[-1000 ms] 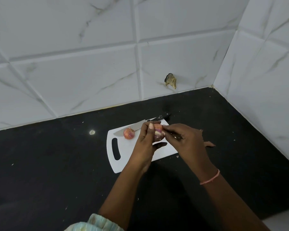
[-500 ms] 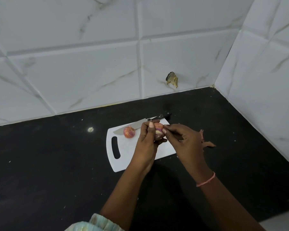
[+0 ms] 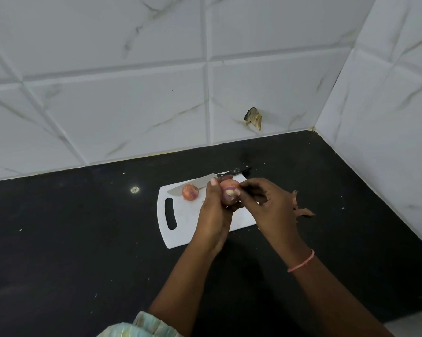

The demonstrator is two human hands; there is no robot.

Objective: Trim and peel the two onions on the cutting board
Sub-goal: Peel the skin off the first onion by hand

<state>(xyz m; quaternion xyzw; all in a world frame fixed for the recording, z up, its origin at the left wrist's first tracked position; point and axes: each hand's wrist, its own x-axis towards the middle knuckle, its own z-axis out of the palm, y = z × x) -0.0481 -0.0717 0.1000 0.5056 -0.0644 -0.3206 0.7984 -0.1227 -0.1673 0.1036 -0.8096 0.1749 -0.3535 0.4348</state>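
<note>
two hands over the board's [image 3: 188, 229] far edge: our left hand [image 3: 215, 215] grips the onion [image 3: 229, 192]; right fingertips [image 3: 241, 190] pinch skin at its right side.

White cutting board [image 3: 188, 229], black counter [image 3: 71, 239], pinkish-red onions [image 3: 190, 191], grey-veined white tiles [image 3: 122, 98], pink wristband [image 3: 301, 262].

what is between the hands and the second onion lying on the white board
Nothing visible blocks it. The unpeeled reddish onion lies on the white plastic cutting board, left of the left hand; the steel knife lies behind it.
</note>
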